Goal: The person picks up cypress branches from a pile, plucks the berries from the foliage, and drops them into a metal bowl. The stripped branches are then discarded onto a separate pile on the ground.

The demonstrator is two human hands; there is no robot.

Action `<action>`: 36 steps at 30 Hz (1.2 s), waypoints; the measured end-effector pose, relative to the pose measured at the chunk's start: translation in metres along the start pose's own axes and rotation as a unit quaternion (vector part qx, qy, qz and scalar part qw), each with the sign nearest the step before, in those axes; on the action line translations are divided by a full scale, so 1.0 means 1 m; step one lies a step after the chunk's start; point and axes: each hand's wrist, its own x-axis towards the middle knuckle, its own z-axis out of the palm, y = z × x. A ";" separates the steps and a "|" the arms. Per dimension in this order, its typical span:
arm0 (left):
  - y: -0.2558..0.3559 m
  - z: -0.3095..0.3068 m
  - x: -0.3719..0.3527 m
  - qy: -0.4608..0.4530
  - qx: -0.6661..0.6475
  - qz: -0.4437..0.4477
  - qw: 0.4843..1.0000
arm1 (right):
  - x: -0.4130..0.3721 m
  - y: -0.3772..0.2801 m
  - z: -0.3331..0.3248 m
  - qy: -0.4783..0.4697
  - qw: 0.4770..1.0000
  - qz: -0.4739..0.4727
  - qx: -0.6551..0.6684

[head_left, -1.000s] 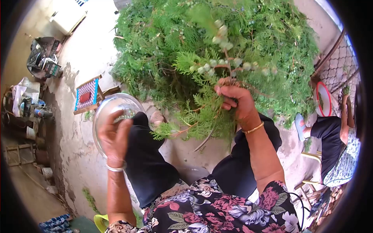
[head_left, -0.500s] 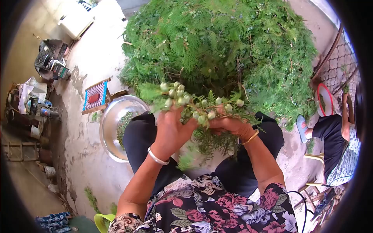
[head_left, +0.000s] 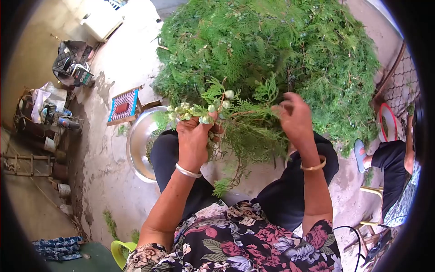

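Note:
My left hand [head_left: 194, 140] is closed round a cypress branch [head_left: 253, 120] in front of my knees. Pale green cones [head_left: 185, 109] cluster above its thumb and fingers, and feathery sprays hang down to the right. At the branch's right end is my right hand [head_left: 295, 119], its fingers bent and apart; the fingertips are slightly blurred beside the foliage. Beyond both hands rises a big heap of cut green branches [head_left: 253, 50]. By my left knee stands a shiny metal basin [head_left: 136, 152], partly hidden by the leg, with small green pieces inside.
A low stool with a woven seat [head_left: 123, 107] stands behind the basin. Another person's leg [head_left: 385, 158] and arm are at the right, near a red-rimmed container [head_left: 382, 124]. Tools and clutter [head_left: 43, 118] line the left wall. A yellow-green container [head_left: 118, 251] sits behind my left elbow.
My right hand has let go of the branch's middle and moved up and right. My left hand still holds the branch. The whole view has shifted slightly.

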 end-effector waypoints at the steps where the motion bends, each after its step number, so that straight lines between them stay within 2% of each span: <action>1: -0.005 -0.003 0.005 -0.012 0.011 0.021 1.000 | -0.004 -0.006 0.000 0.186 0.972 -0.065 -0.127; 2: -0.008 -0.005 0.008 -0.025 0.021 0.040 0.999 | -0.014 -0.018 -0.001 0.185 0.972 -0.065 -0.128; 3: -0.009 -0.003 0.010 -0.006 -0.044 -0.011 0.999 | -0.028 -0.033 0.000 0.086 0.995 -0.044 -0.039; 5: -0.012 0.001 0.013 -0.004 -0.052 -0.028 0.998 | -0.036 -0.042 0.014 -0.014 0.999 -0.019 0.048; 7: -0.015 0.004 0.013 -0.001 -0.057 -0.044 0.997 | -0.035 -0.031 0.040 -0.079 0.963 -0.259 0.015; 8: -0.015 0.006 0.013 -0.011 -0.072 -0.057 0.996 | -0.034 -0.025 0.047 -0.080 0.963 -0.257 0.016; 10: -0.016 0.006 0.012 -0.018 -0.087 -0.076 0.993 | -0.029 -0.017 0.059 0.032 0.946 -0.299 -0.120; 11: -0.015 0.007 0.013 -0.020 -0.091 -0.099 0.991 | -0.026 -0.017 0.058 0.055 0.935 -0.311 -0.158; 12: -0.015 0.009 0.013 -0.022 -0.096 -0.122 0.988 | -0.025 -0.014 0.059 0.053 0.937 -0.308 -0.159; 14: -0.015 0.013 0.012 -0.025 -0.101 -0.134 0.985 | -0.024 -0.007 0.064 0.014 0.988 -0.148 -0.045; 15: -0.016 0.017 0.011 -0.026 -0.106 -0.143 0.984 | -0.021 -0.004 0.065 -0.012 0.993 -0.114 0.024; 19: -0.021 0.017 0.014 -0.028 -0.122 -0.166 0.978 | -0.015 -0.008 0.063 -0.054 0.997 -0.032 0.053; 21: -0.020 0.017 0.012 -0.109 -0.105 -0.148 0.977 | -0.010 0.003 0.069 -0.107 0.977 0.061 0.175; 22: -0.021 0.017 0.010 -0.108 -0.104 -0.152 0.977 | -0.009 0.003 0.069 -0.108 0.976 0.065 0.176; 24: -0.024 0.013 0.005 -0.138 -0.070 -0.097 0.983 | -0.004 -0.003 0.071 -0.093 0.952 0.090 0.278; 25: -0.023 0.007 0.005 -0.126 -0.127 -0.155 0.972 | 0.000 0.008 0.071 -0.063 0.988 -0.019 0.142; 26: -0.026 0.000 0.006 -0.126 -0.126 -0.157 0.971 | 0.001 0.010 0.068 -0.063 0.988 -0.016 0.142; 28: -0.032 -0.010 0.003 -0.105 0.043 -0.058 0.992 | 0.002 0.010 0.065 -0.063 0.995 -0.006 0.075; 29: -0.033 -0.008 -0.004 -0.057 0.060 -0.042 0.996 | 0.001 0.010 0.068 -0.043 0.994 -0.003 0.101; 30: -0.039 -0.011 -0.008 -0.055 0.061 -0.044 0.996 | 0.001 0.007 0.067 -0.045 0.994 -0.002 0.102; 31: -0.048 -0.015 -0.012 0.003 0.219 0.097 0.971 | 0.001 0.002 0.063 -0.043 0.995 0.004 0.084; 32: -0.053 -0.017 -0.014 0.061 0.367 0.234 0.898 | 0.001 -0.001 0.061 -0.041 0.997 0.010 0.067; 33: -0.051 -0.020 -0.014 0.095 0.433 0.363 0.819 | 0.003 0.004 0.061 -0.042 0.998 0.004 0.049; 36: -0.036 -0.014 -0.028 0.056 0.405 0.388 0.826 | 0.003 0.008 0.063 -0.027 0.997 -0.003 0.071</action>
